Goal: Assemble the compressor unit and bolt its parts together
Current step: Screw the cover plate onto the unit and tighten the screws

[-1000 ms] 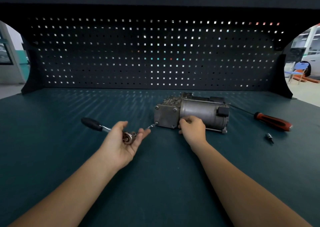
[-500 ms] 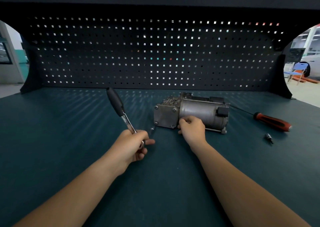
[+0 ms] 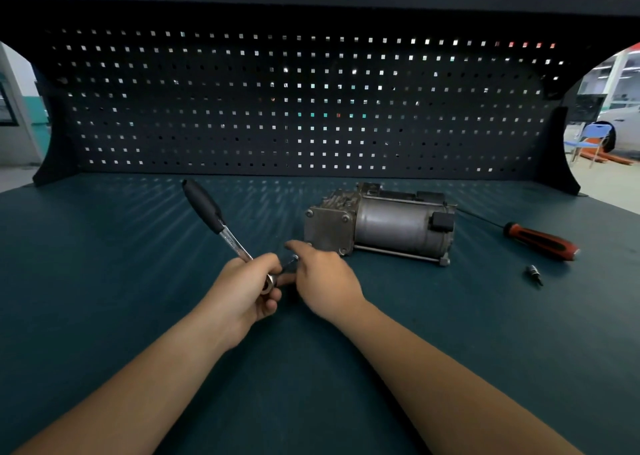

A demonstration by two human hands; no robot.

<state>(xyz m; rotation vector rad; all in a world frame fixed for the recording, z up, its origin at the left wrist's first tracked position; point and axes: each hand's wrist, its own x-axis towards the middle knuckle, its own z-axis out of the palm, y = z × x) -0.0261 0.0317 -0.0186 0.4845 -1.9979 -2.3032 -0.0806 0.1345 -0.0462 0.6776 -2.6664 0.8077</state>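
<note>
The compressor unit [image 3: 379, 227] lies on its side on the green bench top [image 3: 104, 281], right of centre and toward the far half, its square end plate [image 3: 328, 228] facing left with bolt heads at the corners. It looks like cast metal around a steel cylinder, so I judge it heavy, rigid and unlikely to slide unless pushed hard; the smooth barrel would be slick to grip, and the ribbed block behind the plate or the long tie rods along the near side give surer purchase. The left hand [image 3: 247, 290] is clenched around the head end of a ratchet wrench [image 3: 221, 227], whose black handle points up and away to the far left. The right hand [image 3: 323, 278] is off the unit, just near-left of the plate, with fingers reaching at the bit [image 3: 290, 263] on the ratchet head; blur hides whether it pinches anything. A red-handled screwdriver [image 3: 540, 241] and a small loose socket bit [image 3: 533, 273] lie well right
</note>
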